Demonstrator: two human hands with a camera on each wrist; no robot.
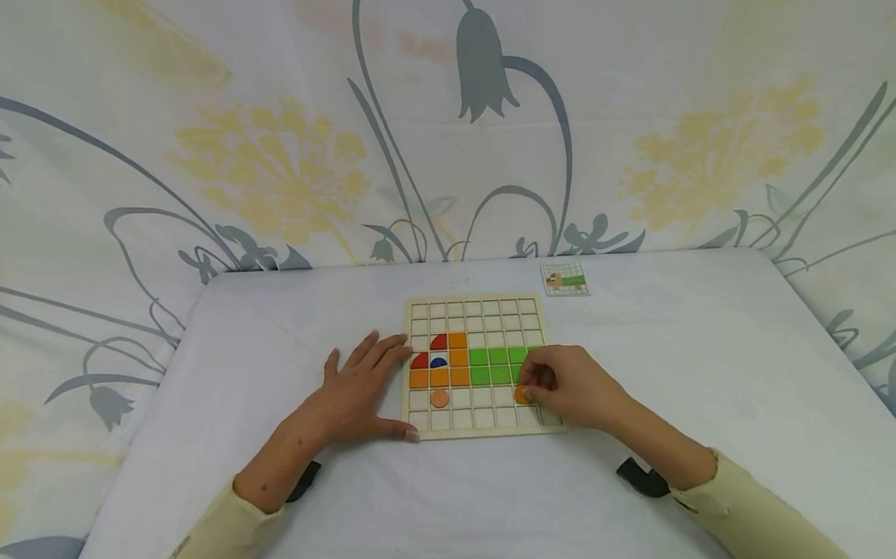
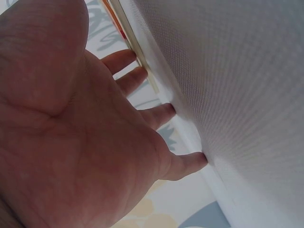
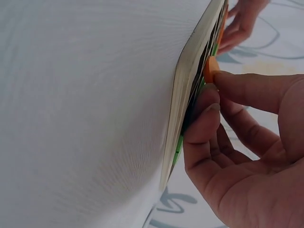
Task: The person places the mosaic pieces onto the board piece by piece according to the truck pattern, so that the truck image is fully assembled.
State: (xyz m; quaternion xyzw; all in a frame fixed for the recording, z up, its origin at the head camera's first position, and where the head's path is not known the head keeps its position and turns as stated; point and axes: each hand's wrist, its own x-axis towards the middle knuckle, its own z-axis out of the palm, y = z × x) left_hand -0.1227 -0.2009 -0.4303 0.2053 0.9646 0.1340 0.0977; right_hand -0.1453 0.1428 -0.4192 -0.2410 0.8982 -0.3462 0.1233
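A wooden grid board (image 1: 484,420) lies on the white-covered table, with red, orange and green pieces in its squares. Between thumb and fingers my right hand (image 1: 573,387) pinches a round orange piece (image 1: 523,395) at the board's lower right, seen edge-on as an orange disc (image 3: 210,69) in the right wrist view. Another orange disc (image 1: 440,398) sits in a square at lower left. My left hand (image 1: 359,396) lies spread at the board's left edge, its fingertips and thumb touching there. Green squares (image 1: 499,365) fill part of two rows, partly covered by my right hand.
A small picture card (image 1: 565,279) lies behind the board at the right, showing a similar coloured pattern on a grid. Black straps (image 1: 644,477) show under the wrists. A flower-patterned cloth (image 1: 488,161) hangs behind the table.
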